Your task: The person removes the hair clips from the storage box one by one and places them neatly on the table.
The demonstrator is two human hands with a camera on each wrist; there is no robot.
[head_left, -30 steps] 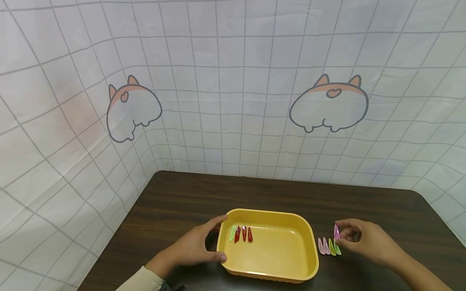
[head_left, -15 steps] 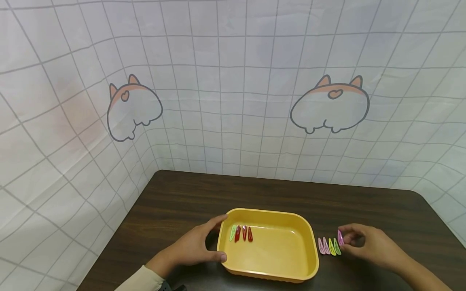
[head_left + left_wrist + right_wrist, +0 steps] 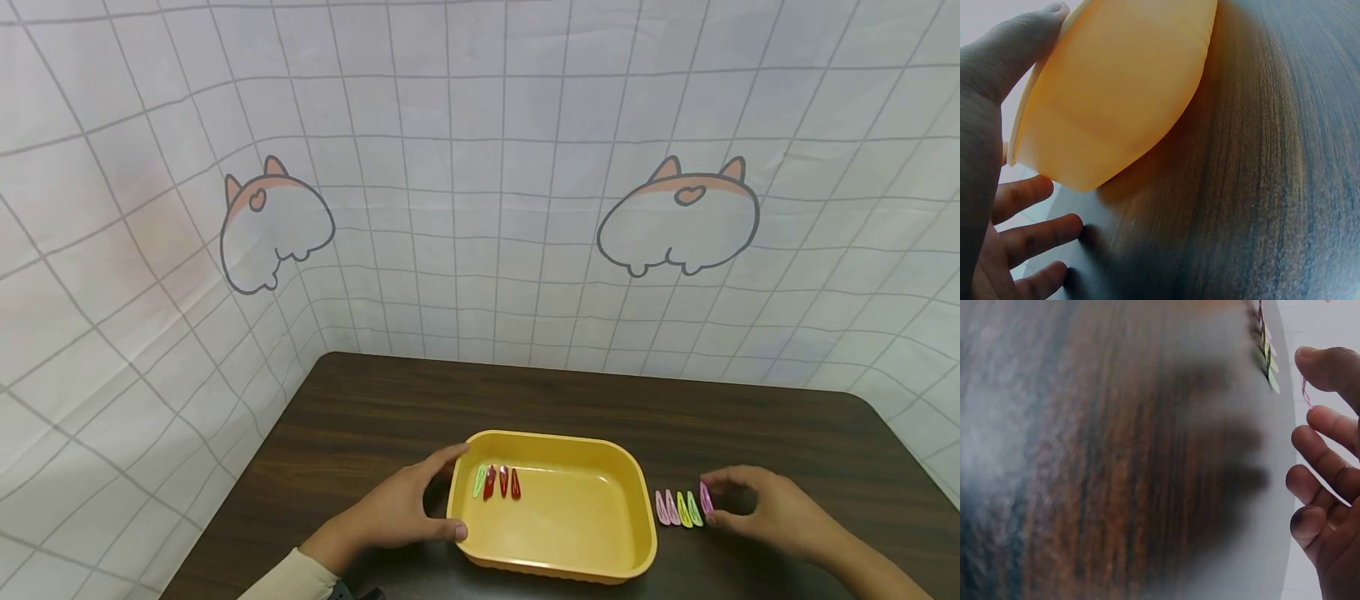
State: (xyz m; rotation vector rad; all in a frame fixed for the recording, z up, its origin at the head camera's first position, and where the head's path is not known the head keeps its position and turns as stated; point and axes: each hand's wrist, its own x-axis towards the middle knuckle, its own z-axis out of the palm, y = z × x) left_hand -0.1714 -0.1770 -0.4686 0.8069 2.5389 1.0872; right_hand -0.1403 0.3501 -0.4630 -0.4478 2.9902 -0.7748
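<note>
In the head view my left hand [image 3: 397, 504] holds the left end of a yellow plastic tray [image 3: 555, 567], thumb over the near rim and index finger at the far corner. The left wrist view shows its other fingers spread beside the tray wall [image 3: 1122, 94]. My right hand [image 3: 780, 512] pinches a bright pink snap hair clip [image 3: 707, 498] between thumb and index finger, close over the table. It is just right of a row of clips: pale pink ones [image 3: 667, 507], a yellow one [image 3: 684, 509] and a green one [image 3: 695, 508].
Inside the tray, near its left wall, lie a light green clip [image 3: 479, 482] and red clips [image 3: 504, 482]. The dark wood table [image 3: 390, 400] meets a white grid-patterned curtain [image 3: 480, 208] at the back and left.
My right hand has moved slightly right and lowered the bright pink clip from above the green one to the row's right end. My left hand and the tray stay still.
</note>
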